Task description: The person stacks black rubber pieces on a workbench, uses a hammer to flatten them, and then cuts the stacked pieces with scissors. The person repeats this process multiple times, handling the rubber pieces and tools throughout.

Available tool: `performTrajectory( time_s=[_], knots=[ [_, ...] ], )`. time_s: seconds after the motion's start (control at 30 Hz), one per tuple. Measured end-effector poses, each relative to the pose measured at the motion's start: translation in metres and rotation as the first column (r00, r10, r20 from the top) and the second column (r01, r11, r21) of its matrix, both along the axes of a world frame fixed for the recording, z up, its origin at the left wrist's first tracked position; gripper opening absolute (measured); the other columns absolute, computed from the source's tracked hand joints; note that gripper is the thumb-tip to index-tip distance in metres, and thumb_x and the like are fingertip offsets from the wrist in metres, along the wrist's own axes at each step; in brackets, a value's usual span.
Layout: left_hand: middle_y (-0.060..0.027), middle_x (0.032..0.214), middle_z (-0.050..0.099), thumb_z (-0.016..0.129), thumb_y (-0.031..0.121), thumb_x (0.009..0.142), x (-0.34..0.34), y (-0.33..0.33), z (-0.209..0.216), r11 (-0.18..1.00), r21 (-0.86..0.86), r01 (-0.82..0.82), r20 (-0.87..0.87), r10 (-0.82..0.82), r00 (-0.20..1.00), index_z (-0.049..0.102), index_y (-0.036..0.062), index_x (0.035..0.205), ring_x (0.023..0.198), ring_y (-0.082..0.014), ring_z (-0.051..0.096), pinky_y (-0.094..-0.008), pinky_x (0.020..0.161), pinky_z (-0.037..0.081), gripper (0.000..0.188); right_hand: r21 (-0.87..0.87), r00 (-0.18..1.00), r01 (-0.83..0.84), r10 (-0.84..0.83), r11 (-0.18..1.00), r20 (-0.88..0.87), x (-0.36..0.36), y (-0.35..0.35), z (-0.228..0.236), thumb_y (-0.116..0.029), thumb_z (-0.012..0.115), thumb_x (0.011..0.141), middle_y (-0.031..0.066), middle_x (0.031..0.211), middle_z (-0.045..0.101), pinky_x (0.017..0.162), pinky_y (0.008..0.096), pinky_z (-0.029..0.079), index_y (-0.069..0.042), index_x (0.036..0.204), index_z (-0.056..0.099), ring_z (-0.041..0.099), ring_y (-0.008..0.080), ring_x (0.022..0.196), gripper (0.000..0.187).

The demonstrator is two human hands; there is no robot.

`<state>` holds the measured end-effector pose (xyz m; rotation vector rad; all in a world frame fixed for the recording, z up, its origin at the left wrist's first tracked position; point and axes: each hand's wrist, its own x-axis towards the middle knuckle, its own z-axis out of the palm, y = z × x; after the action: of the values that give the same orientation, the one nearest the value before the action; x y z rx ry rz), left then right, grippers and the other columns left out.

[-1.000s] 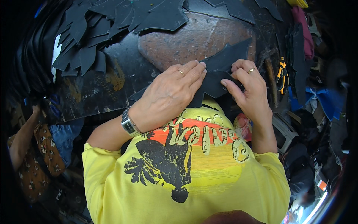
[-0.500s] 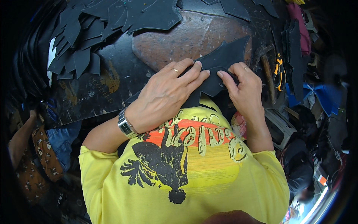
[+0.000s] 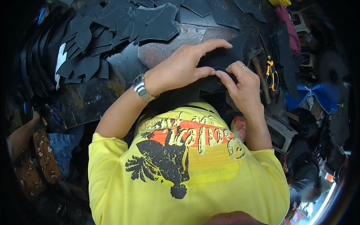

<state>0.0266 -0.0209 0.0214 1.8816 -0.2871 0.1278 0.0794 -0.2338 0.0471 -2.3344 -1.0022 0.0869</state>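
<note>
A black leather-like cut piece [image 3: 225, 52] with an angular outline lies at the table's near edge, in front of my chest. My right hand [image 3: 243, 82] pinches its edge, thumb on top and fingers curled beneath. Over the piece, my left hand [image 3: 180, 69] arches on its side, thumb and index finger spread wide; the other fingers are hidden behind it. The left thumb tip meets the right thumb tip at a curved edge of the piece. A brown-toned board [image 3: 153, 52] shows under and beyond the left hand.
Many black cut pieces [image 3: 88, 37] overlap at the far left. A hammer [image 3: 260, 75] and orange-handled pliers [image 3: 272, 75] lie to the right, with black strips [image 3: 287, 63] farther out. Blue-handled scissors [image 3: 55, 112] are at the left edge, near another person's arm [image 3: 22, 137].
My left hand has turned from lying palm-down on the piece to standing on its side, its index finger now raised away from the thumb. The right hand keeps its pinch.
</note>
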Motion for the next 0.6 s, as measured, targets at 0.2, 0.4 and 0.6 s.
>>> performTrajectory(
  time_s=[0.2,0.4,0.6],
  knots=[
    [-0.0112,0.117,0.076,0.069,-0.002,0.092,0.007,0.004,0.01,0.998,0.057,0.041,-0.055,-0.038,0.998,0.071,0.0103,0.132,0.095,-0.0187,0.07,-0.0298,0.088,0.054,0.043,0.187,0.866,0.289,-0.174,0.939,-0.468,-0.006,-0.007,0.008,-0.01,0.081,0.09,-0.0023,0.084,0.067,0.062,0.0213,0.045,0.001,0.099,0.071,0.058,0.0033,0.071,0.017],
    [-0.013,0.1,0.076,0.071,0.006,0.093,-0.005,0.0,0.015,0.991,-0.102,-0.082,0.03,0.086,0.996,0.073,0.0128,0.13,0.086,-0.0195,0.07,-0.0308,0.079,0.054,0.038,0.405,0.668,0.498,-0.041,0.767,-0.743,-0.022,-0.006,-0.003,-0.013,0.077,0.096,-0.0037,0.081,0.065,0.063,0.0205,0.044,0.001,0.096,0.071,0.055,0.0023,0.071,0.016],
    [-0.0077,0.116,0.077,0.072,0.007,0.095,-0.012,0.002,0.015,0.968,-0.238,-0.085,-0.093,0.064,0.994,0.073,0.0083,0.131,0.098,-0.0107,0.069,-0.0249,0.088,0.054,0.036,0.424,0.896,0.267,-0.061,0.866,-0.441,-0.027,-0.002,-0.009,-0.016,0.075,0.098,0.0008,0.074,0.063,0.059,0.0244,0.042,0.0,0.085,0.065,0.052,0.0053,0.066,0.023]
  ],
)
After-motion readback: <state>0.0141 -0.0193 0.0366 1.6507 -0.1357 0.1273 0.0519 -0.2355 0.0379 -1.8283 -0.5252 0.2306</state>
